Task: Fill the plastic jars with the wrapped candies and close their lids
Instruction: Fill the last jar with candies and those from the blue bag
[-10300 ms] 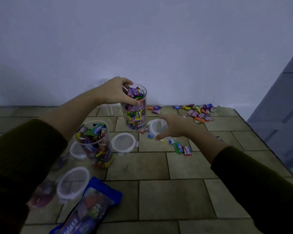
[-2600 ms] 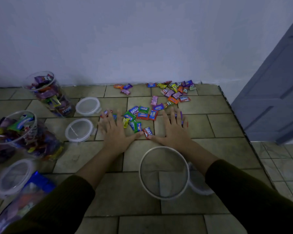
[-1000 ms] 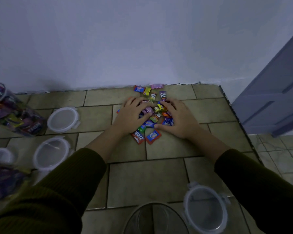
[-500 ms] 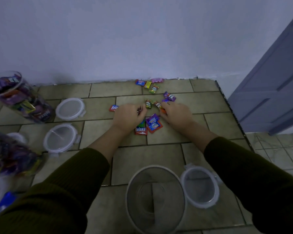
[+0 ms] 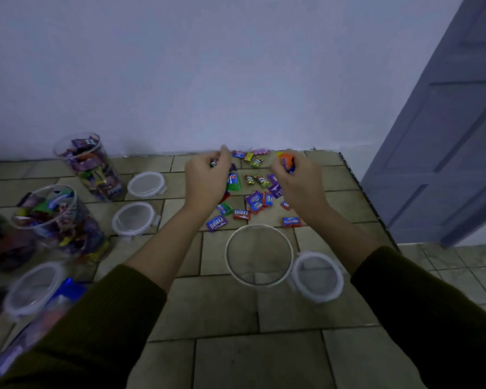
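An empty clear plastic jar (image 5: 259, 255) stands on the tiled floor in front of me, its white-rimmed lid (image 5: 317, 276) lying beside it on the right. Beyond it, several wrapped candies (image 5: 254, 202) are scattered near the wall. My left hand (image 5: 206, 178) is raised above them, fingers curled round a bunch of candies. My right hand (image 5: 295, 179) is also lifted and grips candies, an orange wrapper showing between the fingers. Two open jars filled with candies (image 5: 94, 167) (image 5: 58, 220) stand at the left.
Two loose lids (image 5: 146, 184) (image 5: 135, 219) lie between the filled jars and my left arm; another lid (image 5: 33, 287) and a blue candy bag (image 5: 65, 296) sit at the lower left. A wall runs along the back, a grey-blue door (image 5: 446, 141) at right.
Both hands closed on candies from the gathered pile and lifted off the floor. Some candies stayed behind on the tiles. The view tilted back toward the empty jar.
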